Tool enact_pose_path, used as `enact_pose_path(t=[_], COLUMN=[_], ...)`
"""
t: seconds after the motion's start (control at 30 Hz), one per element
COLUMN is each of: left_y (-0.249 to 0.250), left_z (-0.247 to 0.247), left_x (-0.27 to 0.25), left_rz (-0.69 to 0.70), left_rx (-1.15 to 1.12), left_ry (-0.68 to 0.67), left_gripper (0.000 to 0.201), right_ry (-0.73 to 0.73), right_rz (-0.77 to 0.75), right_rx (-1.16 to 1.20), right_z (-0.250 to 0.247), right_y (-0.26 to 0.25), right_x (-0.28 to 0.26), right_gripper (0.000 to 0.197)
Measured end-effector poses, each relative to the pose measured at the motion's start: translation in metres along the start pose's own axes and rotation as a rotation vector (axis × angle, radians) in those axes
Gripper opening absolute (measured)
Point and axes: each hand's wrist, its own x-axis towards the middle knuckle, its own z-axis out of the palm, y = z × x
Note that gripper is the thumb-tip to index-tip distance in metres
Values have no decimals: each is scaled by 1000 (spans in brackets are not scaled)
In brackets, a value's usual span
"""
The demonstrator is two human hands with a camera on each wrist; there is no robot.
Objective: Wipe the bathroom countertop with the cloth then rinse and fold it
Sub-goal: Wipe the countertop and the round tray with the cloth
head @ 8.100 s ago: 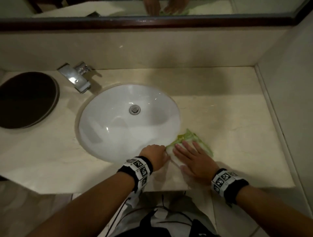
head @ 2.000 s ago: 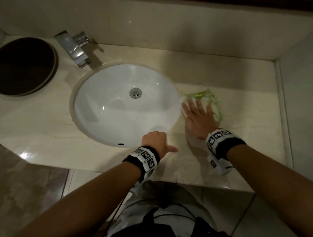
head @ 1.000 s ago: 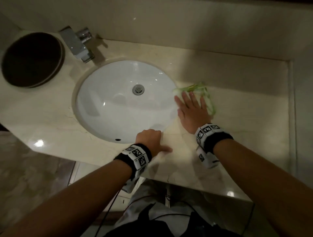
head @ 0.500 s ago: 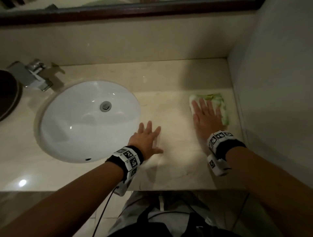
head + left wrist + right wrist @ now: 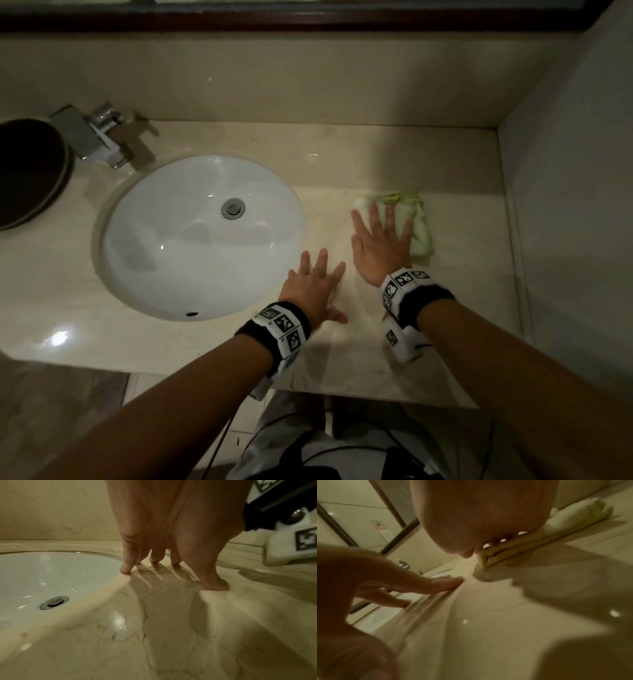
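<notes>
A folded green-and-white cloth [image 5: 419, 226] lies on the beige marble countertop [image 5: 455, 308], to the right of the sink. My right hand [image 5: 380, 236] lies flat on the cloth with straight, spread fingers, pressing it down; the right wrist view shows the cloth [image 5: 570, 519] squeezed under the palm. My left hand [image 5: 315, 284] rests flat on the bare counter beside the sink rim, fingers spread, holding nothing. In the left wrist view its fingertips [image 5: 126, 570] touch the marble at the basin's edge.
A white oval sink [image 5: 164, 240] with a metal drain [image 5: 233, 208] fills the counter's middle. A chrome tap [image 5: 99, 137] stands at the back left, next to a dark round object [image 5: 27, 171]. A wall [image 5: 575, 205] bounds the counter on the right.
My right hand has slid the cloth from the far right of the counter leftward toward the sink. The left hand stays flat beside the basin.
</notes>
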Motion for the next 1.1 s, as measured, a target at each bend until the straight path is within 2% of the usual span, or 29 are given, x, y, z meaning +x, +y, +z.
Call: enact_pose_path(t=[0.13,0.33,0.4,0.53,0.67,0.8,1.1], left_y=[1,1,0,0,1,1,-3], left_z=[-1,-1,0,1,1,2,8], left_x=[-1,0,-1,-1,-1,0,3], left_rz=[2,-2,-6,0,8,20,49], left_rx=[-11,9,-3,-11,-14,7,115], left_ry=[14,-15,-22,-28,-27,-20,26], left_gripper=[106,106,106,105,107,107,107], right_ry=[-50,-27,-8,94,130,150,58], right_rz=[-138,-218,-183,-4,133,277,334], right_rx=[-29,-71,-56,-24,-5,42,42], right_z=[7,3,0,-3,-3,-2,-13], right_y=[-28,2,17,64,106,127,130], right_x=[5,5,3,-9,-28,-46,-10], right_gripper=[53,53,56,62,60,58,58])
